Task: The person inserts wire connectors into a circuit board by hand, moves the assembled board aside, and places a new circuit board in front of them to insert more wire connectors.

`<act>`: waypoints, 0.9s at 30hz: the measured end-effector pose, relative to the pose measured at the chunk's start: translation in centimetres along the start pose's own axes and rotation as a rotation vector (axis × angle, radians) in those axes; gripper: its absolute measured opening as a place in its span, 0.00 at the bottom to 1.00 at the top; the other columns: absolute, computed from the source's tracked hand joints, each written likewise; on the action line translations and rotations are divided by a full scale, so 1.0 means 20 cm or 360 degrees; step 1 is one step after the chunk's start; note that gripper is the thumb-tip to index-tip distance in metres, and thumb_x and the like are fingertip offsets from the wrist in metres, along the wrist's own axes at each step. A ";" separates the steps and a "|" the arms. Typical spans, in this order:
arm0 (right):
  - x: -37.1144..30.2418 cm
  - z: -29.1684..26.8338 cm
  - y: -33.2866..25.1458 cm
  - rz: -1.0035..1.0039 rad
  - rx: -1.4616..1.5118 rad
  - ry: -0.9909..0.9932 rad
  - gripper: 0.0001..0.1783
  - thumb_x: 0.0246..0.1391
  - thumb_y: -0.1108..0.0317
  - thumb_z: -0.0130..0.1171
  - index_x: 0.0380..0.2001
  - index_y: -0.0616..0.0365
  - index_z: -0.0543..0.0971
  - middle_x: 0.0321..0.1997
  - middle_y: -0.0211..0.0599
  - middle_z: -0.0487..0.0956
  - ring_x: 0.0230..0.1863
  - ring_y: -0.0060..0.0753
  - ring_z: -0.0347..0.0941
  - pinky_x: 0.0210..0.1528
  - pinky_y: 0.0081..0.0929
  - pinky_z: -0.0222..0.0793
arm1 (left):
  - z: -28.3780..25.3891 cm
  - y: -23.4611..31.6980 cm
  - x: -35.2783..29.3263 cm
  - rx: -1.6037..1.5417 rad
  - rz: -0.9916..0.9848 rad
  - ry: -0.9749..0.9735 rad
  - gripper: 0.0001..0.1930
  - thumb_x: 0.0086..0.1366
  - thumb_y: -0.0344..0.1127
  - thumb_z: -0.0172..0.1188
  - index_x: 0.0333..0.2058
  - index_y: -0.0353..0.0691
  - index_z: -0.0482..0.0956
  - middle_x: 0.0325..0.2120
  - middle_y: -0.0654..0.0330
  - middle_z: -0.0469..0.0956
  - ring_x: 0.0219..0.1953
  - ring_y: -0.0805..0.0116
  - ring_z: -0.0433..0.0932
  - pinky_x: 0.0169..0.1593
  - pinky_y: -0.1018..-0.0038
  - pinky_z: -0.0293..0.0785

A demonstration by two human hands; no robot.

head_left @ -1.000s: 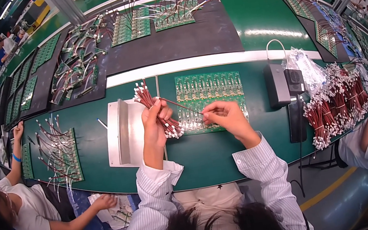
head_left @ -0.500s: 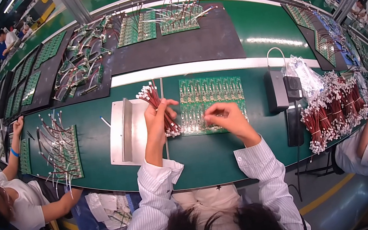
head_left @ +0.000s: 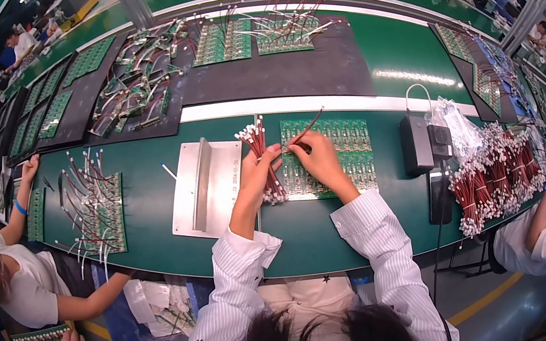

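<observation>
My left hand [head_left: 257, 182] is closed round a bundle of dark red wire leads [head_left: 255, 141] with white connector ends. Between the fingers of my right hand [head_left: 317, 160] is a single dark red wire lead [head_left: 314, 121], its free end pointing up and to the right. Both hands are close together over the left part of a green circuit board panel [head_left: 350, 149], which lies flat on the green table. Left of my left hand, a metal plate with an upright ridge [head_left: 212, 188] rests on the table.
Bundled wire leads [head_left: 490, 179] are heaped at the right, near a black power adapter [head_left: 416, 145]. A wired board panel [head_left: 105, 214] lies at the left. Black mats [head_left: 257, 82] hold more boards beyond the white rail. Co-workers sit at both sides.
My right hand has moved left and up to beside my left hand, and a single wire lead now shows in its fingers. The whole view has shifted slightly.
</observation>
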State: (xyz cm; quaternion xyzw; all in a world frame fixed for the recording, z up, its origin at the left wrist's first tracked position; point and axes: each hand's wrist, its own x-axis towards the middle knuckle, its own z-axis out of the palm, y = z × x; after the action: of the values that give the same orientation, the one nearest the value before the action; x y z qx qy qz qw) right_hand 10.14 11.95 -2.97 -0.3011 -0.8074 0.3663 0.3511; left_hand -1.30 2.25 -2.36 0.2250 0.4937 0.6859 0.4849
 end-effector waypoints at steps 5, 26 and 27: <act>-0.01 0.03 0.00 -0.0121 -0.0129 0.0025 0.04 0.40 0.70 0.56 0.21 0.60 0.77 0.26 0.37 0.74 0.28 0.39 0.69 0.30 0.32 0.62 | 0.00 0.01 -0.01 0.0000 0.0020 0.0000 0.17 0.60 0.35 0.47 0.44 0.28 0.62 0.42 0.49 0.67 0.46 0.64 0.68 0.49 0.72 0.67; -0.02 0.02 -0.07 -0.0625 -0.0815 0.0043 0.04 0.38 0.71 0.55 0.22 0.57 0.75 0.24 0.28 0.71 0.28 0.30 0.66 0.31 0.28 0.59 | 0.01 0.02 -0.03 -0.0086 -0.0006 0.0061 0.14 0.62 0.33 0.43 0.42 0.28 0.61 0.41 0.46 0.68 0.45 0.61 0.69 0.50 0.70 0.67; -0.03 0.02 -0.06 -0.0649 -0.0810 0.0075 0.04 0.38 0.72 0.55 0.23 0.57 0.75 0.25 0.28 0.71 0.29 0.30 0.66 0.31 0.27 0.59 | 0.01 0.02 -0.02 -0.0103 -0.0011 0.0052 0.14 0.62 0.33 0.43 0.42 0.28 0.61 0.41 0.46 0.68 0.45 0.61 0.69 0.49 0.70 0.67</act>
State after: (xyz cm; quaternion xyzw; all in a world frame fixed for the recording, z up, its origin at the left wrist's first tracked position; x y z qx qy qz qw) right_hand 9.80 10.70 -2.40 -0.2198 -0.9083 0.0678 0.3494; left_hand -1.03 1.96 -1.86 0.1962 0.4799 0.7035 0.4861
